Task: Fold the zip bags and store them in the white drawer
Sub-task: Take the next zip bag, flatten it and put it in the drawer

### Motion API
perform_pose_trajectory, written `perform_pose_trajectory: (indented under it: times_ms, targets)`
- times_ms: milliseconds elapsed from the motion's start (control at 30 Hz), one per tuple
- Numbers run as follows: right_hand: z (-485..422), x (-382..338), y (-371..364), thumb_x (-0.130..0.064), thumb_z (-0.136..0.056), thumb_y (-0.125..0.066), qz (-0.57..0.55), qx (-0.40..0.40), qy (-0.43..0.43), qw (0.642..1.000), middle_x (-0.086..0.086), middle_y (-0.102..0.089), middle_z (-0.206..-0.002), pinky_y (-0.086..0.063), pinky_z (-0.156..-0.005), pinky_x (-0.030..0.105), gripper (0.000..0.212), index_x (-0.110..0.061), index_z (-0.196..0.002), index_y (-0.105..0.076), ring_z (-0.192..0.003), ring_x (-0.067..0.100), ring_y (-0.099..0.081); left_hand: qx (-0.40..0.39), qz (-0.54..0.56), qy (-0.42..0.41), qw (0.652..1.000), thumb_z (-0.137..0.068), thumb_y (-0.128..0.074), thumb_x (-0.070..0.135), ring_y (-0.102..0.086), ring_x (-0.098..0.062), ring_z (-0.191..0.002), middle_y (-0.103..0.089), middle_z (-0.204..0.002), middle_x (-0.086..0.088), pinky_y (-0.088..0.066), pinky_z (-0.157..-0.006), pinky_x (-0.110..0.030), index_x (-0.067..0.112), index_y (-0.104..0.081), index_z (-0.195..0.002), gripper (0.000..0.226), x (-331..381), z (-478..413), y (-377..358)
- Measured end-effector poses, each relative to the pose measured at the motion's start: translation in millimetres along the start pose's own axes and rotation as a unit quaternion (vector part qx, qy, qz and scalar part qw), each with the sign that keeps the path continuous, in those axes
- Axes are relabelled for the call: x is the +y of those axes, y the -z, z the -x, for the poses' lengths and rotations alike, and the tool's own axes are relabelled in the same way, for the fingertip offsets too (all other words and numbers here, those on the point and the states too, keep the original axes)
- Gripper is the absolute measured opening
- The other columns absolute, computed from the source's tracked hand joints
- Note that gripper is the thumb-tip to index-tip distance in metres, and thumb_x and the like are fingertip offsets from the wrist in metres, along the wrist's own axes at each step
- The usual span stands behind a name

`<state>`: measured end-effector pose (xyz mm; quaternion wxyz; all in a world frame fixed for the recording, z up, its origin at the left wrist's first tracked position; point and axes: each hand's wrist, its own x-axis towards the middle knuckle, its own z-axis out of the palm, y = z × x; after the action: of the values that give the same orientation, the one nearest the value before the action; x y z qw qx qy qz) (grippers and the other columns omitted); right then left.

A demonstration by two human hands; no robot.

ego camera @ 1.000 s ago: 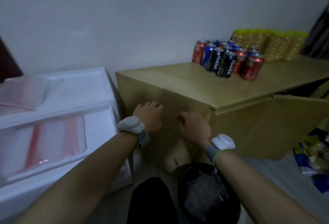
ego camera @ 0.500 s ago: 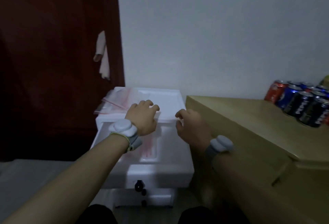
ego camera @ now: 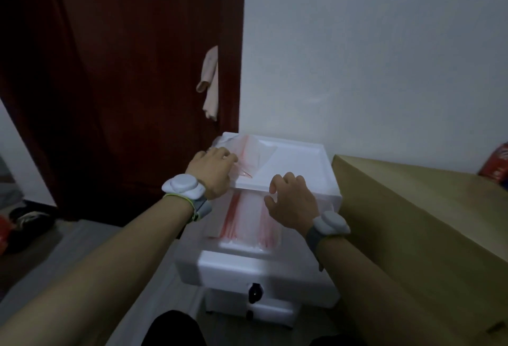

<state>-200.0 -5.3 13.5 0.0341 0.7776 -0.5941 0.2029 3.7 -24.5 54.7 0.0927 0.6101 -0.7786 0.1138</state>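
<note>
A white drawer unit (ego camera: 297, 158) stands against the wall. Its top drawer (ego camera: 255, 266) is pulled out toward me, and folded clear zip bags with red strips (ego camera: 247, 219) lie inside. A loose pile of zip bags (ego camera: 250, 150) rests on the unit's top at the left. My left hand (ego camera: 211, 172) lies on that pile, fingers curled over the edge of a bag. My right hand (ego camera: 291, 202) hovers over the open drawer at the front edge of the top, fingers apart and empty.
A tan wooden cabinet (ego camera: 417, 222) stands close on the right, with a red can (ego camera: 497, 167) at the frame edge. A dark red door (ego camera: 115, 70) with a beige cloth (ego camera: 210, 81) hanging on it is at the left. Shoes (ego camera: 27, 219) lie on the floor.
My view swung left from the cabinet to the drawer unit. Both hands came over the unit; my left hand reached onto the pile of bags on top.
</note>
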Motion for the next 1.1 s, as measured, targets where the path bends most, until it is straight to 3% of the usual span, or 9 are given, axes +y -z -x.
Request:
perform_pose_trajectory:
  times_ms: [233,367,500,733,900,1033,1100]
  targets:
    - [-14.6,6.4,5.0,-0.04,-0.09,-0.054,-0.027,-0.051,-0.043,0.997,0.002,-0.052,-0.099,-0.049,-0.078,0.037,0.026,-0.015,-0.095,-0.052,-0.094,0.022,-0.048,0.036,-0.086,-0.032,0.995,-0.092,-0.052,0.018,-0.046,-0.022,-0.124,-0.054,-0.132,0.004,-0.035,-0.099,-0.038,0.03,-0.055,-0.129,0.04,-8.1,-25.0,-12.5]
    - [-15.3,7.1,-1.3,-0.041,-0.088,-0.054,-0.003,-0.035,-0.036,0.999,0.0,-0.052,-0.096,-0.049,-0.075,0.036,0.025,-0.017,-0.094,-0.05,-0.091,0.021,-0.048,0.047,-0.11,-0.034,0.992,-0.097,-0.05,0.026,-0.055,-0.025,-0.111,-0.065,-0.113,0.002,-0.04,-0.093,-0.038,0.026,-0.064,-0.115,0.023,-7.2,-32.4,-20.4]
    - [-15.5,6.4,-5.2,-0.043,-0.086,-0.055,0.006,-0.018,-0.035,0.999,0.0,-0.05,-0.094,-0.049,-0.074,0.036,0.027,-0.017,-0.092,-0.048,-0.089,0.021,-0.047,0.058,-0.103,-0.052,0.992,-0.099,-0.046,0.022,-0.056,-0.026,-0.109,-0.066,-0.11,0.002,-0.04,-0.091,-0.038,0.025,-0.064,-0.116,0.025,-5.1,-33.3,-22.3]
    - [-14.5,7.2,-9.1,-0.047,-0.084,-0.056,-0.005,-0.014,-0.035,0.999,0.0,-0.051,-0.094,-0.051,-0.076,0.037,0.032,-0.017,-0.093,-0.05,-0.089,0.02,-0.048,0.027,0.005,-0.052,0.998,-0.101,-0.039,0.034,-0.058,-0.025,-0.105,-0.065,-0.114,0.001,-0.044,-0.081,-0.037,0.027,-0.064,-0.117,0.031,8.2,-31.2,-6.3]
    - [-10.0,7.5,-0.2,-0.046,-0.084,-0.058,-0.056,-0.044,-0.046,0.996,0.0,-0.051,-0.099,-0.049,-0.084,0.038,0.031,-0.017,-0.094,-0.052,-0.094,0.02,-0.046,-0.018,0.104,-0.031,0.994,-0.098,-0.047,0.038,-0.06,-0.02,-0.107,-0.068,-0.114,0.006,-0.043,-0.078,-0.029,0.03,-0.069,-0.111,0.026,22.6,-29.8,13.8]
    - [-8.3,9.0,12.3,-0.045,-0.087,-0.061,-0.161,-0.093,-0.082,0.979,0.003,-0.052,-0.108,-0.045,-0.092,0.038,0.028,-0.02,-0.097,-0.055,-0.103,0.022,-0.048,-0.03,0.173,-0.026,0.984,-0.09,-0.061,0.039,-0.064,-0.012,-0.097,-0.073,-0.099,0.011,-0.05,-0.089,-0.03,0.03,-0.075,-0.094,0.017,29.1,-31.7,27.1]
    - [-6.4,9.5,18.0,-0.044,-0.088,-0.062,-0.23,-0.093,-0.113,0.962,0.003,-0.057,-0.109,-0.047,-0.091,0.036,0.03,-0.017,-0.102,-0.058,-0.103,0.023,-0.054,-0.028,0.229,-0.011,0.973,-0.085,-0.067,0.038,-0.067,-0.007,-0.084,-0.074,-0.086,0.012,-0.053,-0.086,-0.031,0.029,-0.076,-0.085,0.013,32.5,-34.4,36.3]
